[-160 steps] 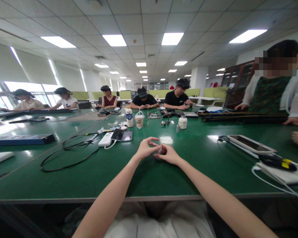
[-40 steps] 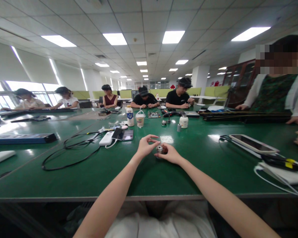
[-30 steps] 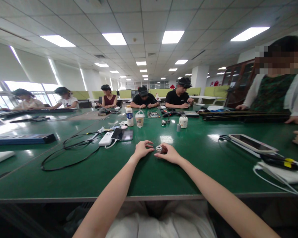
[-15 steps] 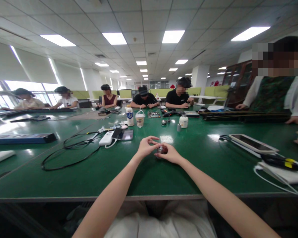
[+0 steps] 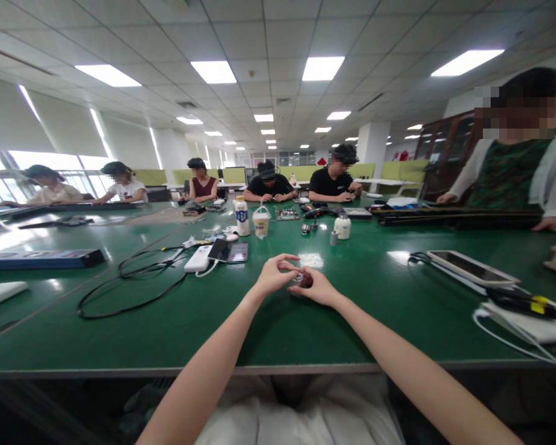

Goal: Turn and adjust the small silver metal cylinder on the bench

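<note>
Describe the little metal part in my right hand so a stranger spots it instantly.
On the green table, look front and centre for the camera wearer's right hand. Its thumb and fingers curl around a small silvery cylinder. Unlike the grey cylinder standing by the squat white bottle, this one is held.

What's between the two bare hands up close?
In the head view, a small round silvery metal part, partly hidden by the left hand and right hand.

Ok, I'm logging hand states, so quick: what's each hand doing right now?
Left hand: half curled at the top of the small metal part; whether it grips cannot be told.
Right hand: closed around the small metal part.
</note>
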The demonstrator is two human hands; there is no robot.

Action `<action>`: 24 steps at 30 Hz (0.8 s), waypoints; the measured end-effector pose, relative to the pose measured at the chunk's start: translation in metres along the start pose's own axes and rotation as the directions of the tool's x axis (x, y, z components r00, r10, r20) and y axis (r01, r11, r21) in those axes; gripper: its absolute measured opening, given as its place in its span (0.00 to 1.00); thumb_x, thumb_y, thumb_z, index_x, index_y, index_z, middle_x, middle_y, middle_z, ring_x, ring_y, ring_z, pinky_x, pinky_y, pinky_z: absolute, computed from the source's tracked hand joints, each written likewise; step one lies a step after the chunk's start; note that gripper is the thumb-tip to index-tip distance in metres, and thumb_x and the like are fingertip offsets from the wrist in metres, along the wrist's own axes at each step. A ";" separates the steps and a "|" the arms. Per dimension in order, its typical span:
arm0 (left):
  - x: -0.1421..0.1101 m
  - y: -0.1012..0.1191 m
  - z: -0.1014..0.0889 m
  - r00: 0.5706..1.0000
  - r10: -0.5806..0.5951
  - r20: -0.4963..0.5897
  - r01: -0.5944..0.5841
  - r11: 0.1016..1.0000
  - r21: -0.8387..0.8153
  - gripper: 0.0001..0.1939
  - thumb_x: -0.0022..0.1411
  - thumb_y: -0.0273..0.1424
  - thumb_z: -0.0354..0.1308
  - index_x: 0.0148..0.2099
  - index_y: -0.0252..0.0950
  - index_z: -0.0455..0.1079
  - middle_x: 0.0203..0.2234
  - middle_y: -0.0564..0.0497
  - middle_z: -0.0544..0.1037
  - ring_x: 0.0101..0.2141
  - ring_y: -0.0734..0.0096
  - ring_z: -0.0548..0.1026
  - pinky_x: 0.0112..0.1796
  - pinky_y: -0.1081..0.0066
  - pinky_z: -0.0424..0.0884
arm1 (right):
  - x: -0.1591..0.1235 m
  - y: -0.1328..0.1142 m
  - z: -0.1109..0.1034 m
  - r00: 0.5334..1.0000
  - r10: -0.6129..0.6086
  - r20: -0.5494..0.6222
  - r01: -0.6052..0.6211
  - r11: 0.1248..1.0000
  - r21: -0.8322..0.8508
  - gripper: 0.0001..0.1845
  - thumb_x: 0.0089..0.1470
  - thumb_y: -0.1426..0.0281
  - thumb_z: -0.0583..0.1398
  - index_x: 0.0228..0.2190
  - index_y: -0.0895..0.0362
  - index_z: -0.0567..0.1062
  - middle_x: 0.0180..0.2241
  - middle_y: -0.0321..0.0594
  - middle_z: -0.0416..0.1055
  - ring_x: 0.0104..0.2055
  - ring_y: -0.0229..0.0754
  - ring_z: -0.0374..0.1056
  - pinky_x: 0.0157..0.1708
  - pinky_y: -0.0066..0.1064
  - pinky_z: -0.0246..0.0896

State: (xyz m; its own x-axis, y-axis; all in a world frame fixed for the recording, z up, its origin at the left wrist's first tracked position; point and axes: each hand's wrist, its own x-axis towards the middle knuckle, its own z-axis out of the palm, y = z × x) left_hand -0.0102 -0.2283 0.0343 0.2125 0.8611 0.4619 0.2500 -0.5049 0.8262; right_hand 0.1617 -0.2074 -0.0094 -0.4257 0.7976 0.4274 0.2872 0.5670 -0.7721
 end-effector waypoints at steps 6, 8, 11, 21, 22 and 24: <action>-0.001 0.000 0.000 1.000 0.005 0.018 -0.005 1.000 0.010 0.20 0.48 0.26 0.66 0.47 0.33 0.74 0.31 0.46 0.83 0.37 0.62 0.82 0.41 0.67 0.77 | 0.000 0.002 0.001 1.000 -0.002 0.007 0.002 1.000 0.007 0.23 0.41 0.58 0.69 0.32 0.56 0.67 0.21 0.27 0.61 0.23 0.34 0.58 0.23 0.27 0.54; -0.001 -0.002 0.000 1.000 0.012 -0.005 -0.011 0.999 0.031 0.20 0.47 0.28 0.67 0.46 0.33 0.75 0.29 0.47 0.83 0.36 0.62 0.82 0.40 0.68 0.76 | 0.000 0.003 0.001 1.000 -0.008 0.009 0.008 1.000 0.007 0.22 0.42 0.58 0.69 0.31 0.56 0.67 0.21 0.27 0.61 0.23 0.34 0.57 0.23 0.26 0.54; -0.001 -0.007 0.002 0.998 0.016 -0.066 -0.012 0.998 0.067 0.21 0.47 0.32 0.69 0.45 0.34 0.75 0.25 0.49 0.82 0.32 0.63 0.81 0.37 0.69 0.75 | 0.001 0.004 0.001 1.000 -0.014 0.010 0.014 1.000 0.002 0.21 0.42 0.57 0.69 0.30 0.56 0.67 0.22 0.28 0.61 0.24 0.34 0.57 0.23 0.26 0.53; 0.002 -0.014 0.008 0.966 -0.012 -0.257 0.043 0.992 0.115 0.21 0.50 0.36 0.68 0.46 0.35 0.73 0.27 0.49 0.83 0.34 0.63 0.81 0.40 0.68 0.74 | 0.000 0.001 0.001 1.000 -0.006 0.003 0.006 1.000 -0.001 0.21 0.42 0.58 0.69 0.32 0.56 0.69 0.25 0.31 0.67 0.26 0.36 0.62 0.26 0.28 0.57; 0.003 -0.015 0.006 0.962 -0.023 -0.273 0.057 0.992 0.116 0.20 0.52 0.36 0.66 0.47 0.34 0.72 0.29 0.47 0.83 0.35 0.62 0.82 0.41 0.68 0.74 | 0.000 0.000 0.001 1.000 -0.007 0.003 0.007 1.000 0.000 0.21 0.42 0.59 0.69 0.33 0.56 0.69 0.25 0.31 0.68 0.26 0.36 0.62 0.27 0.28 0.58; 0.004 -0.019 0.001 0.958 -0.053 -0.284 0.093 0.987 0.130 0.20 0.54 0.35 0.65 0.48 0.35 0.71 0.31 0.46 0.84 0.37 0.61 0.82 0.42 0.66 0.74 | 0.000 -0.002 0.001 1.000 -0.007 0.003 0.007 1.000 0.001 0.20 0.42 0.60 0.69 0.33 0.56 0.70 0.25 0.32 0.68 0.26 0.37 0.62 0.27 0.28 0.58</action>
State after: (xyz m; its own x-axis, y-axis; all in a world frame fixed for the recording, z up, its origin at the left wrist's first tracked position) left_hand -0.0135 -0.2155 0.0202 -0.0775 0.8681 0.4902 0.3894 -0.4263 0.8165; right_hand 0.1605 -0.2089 -0.0081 -0.4300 0.7929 0.4317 0.2836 0.5726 -0.7692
